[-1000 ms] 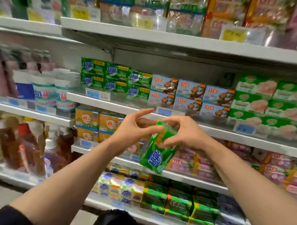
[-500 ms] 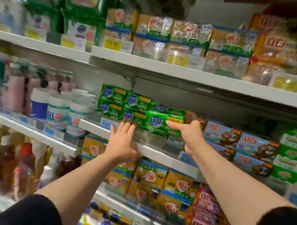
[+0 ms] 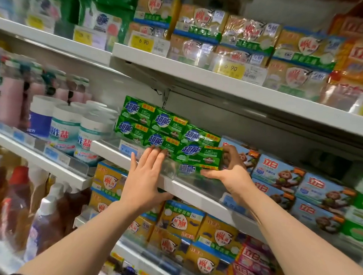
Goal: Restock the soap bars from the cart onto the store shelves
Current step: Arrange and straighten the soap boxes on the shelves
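two hands up at the middle shelf, head view only. right hand grips a green soap bar at its right end, fingers curled over the top right corner, thumb along the bottom edge. bar sits level, front face toward the camera, at the front of the shelf just behind the clear plastic lip, about centre frame. it rests on another green bar seen dimly through the lip. left hand lies flat at 9 o'clock of the held bar, fingers straight and close together, tips touching the lower front of the stacked green soap bars, thumb hooked under the shelf edge. that stack runs two high from 10 to 11 o'clock of the held bar. blue soap boxes with a monkey print sit just beside the right hand at 3 o'clock, same shelf. white tubs with blue lettering stand at 9 o'clock on the neighbouring shelf, pink bottles behind them, blurred. upper shelf at 12 o'clock carries yellow wrapped soap packs and yellow price tags. lower shelf at 6 o'clock holds yellow soap boxes. brown and clear bottles at 8 o'clock, blurred.
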A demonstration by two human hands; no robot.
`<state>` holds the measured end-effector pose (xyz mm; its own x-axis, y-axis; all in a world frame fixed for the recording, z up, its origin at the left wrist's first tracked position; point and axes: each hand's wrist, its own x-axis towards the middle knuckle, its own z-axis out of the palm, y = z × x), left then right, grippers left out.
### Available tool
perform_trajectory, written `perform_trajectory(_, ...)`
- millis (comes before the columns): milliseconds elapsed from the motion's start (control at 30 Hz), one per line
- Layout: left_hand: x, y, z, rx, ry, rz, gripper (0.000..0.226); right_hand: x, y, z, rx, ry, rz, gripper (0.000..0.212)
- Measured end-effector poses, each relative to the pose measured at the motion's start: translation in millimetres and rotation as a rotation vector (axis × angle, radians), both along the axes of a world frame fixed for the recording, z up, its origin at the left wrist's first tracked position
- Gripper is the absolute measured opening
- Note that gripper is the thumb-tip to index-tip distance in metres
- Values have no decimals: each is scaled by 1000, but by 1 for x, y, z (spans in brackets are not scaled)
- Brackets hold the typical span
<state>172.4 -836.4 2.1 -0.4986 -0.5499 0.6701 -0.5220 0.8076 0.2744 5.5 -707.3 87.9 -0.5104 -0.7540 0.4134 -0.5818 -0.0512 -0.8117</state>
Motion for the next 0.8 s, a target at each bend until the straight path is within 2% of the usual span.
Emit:
perform_trajectory(133, 3, 2, 1, -8, -15, 13, 114, 1, 0, 1, 22, -30, 21, 88)
perform_trajectory(267, 4, 4, 2, 3, -21, 13, 113, 4, -1, 6, 192, 52, -68, 62)
perform_trajectory(400, 4, 4, 3, 13, -26, 14, 112, 8, -6, 0, 300, 270, -203, 41)
perform_trajectory(567, 5, 5, 5, 30, -65, 18, 111, 14, 3, 2, 206, 248, -61, 31)
perform_trajectory(800, 8, 5, 10, 29, -126, 34, 110, 14, 8, 7, 260, 297, -28, 33)
